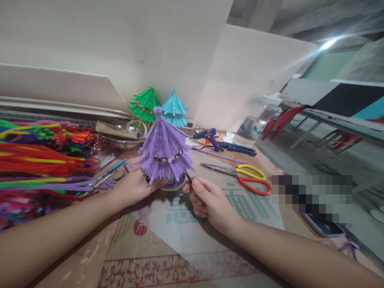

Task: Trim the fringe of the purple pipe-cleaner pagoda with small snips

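A purple pagoda-like model with two tiers of fuzzy pipe-cleaner roofing (pixel 166 146) stands upright in front of me on a small round base. My left hand (pixel 138 185) grips it low on its left side; the lower roof hides most of those fingers. On the other side, my right hand (pixel 207 200) is closed in a pinch round a thin dark stick-like tool (pixel 188 177). The tool's tip points up at the right edge of the lower roof. Whether it touches the roof I cannot tell.
Behind stand a green model (pixel 145 105) and a light blue one (pixel 174 108). A blue glue gun (pixel 210 138), dark-handled pliers (pixel 238 149) and scissors (pixel 240 174) lie to the right. Bundled pipe cleaners (pixel 45 160) fill the left, near a metal bowl (pixel 120 140). A phone (pixel 324 225) lies far right.
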Tool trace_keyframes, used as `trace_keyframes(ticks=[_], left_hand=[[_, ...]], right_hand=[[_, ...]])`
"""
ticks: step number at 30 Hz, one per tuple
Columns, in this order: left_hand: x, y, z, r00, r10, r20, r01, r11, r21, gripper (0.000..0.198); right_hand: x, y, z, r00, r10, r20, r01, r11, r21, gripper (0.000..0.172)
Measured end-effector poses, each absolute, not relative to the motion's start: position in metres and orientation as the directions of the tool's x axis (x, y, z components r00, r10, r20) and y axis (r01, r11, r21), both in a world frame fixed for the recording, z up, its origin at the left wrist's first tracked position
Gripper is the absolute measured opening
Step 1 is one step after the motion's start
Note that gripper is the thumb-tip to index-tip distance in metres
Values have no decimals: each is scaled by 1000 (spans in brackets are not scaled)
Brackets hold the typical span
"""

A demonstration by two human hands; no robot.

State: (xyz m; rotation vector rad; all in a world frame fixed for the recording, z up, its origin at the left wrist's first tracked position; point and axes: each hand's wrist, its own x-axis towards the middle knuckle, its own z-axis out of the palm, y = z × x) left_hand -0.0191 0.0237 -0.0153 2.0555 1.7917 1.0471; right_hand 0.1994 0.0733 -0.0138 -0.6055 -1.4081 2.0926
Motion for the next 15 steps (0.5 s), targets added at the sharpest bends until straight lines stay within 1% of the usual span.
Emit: trace_keyframes(ticks=[4,9,15], left_hand=[[-18,25,-15,-32,928,372,772,-214,599,52],[-18,24,-15,-60,936,348,772,-178,611,58],[-18,23,-13,-29,935,354,786,-198,585,49]], right_hand=[[199,74,-15,-750,658,-66,-188,-308,-933,49],[200,74,-15,-752,655,-73,-176,-307,-935,50],[200,73,-13,-772,632,-64,-183,-317,-931,50]])
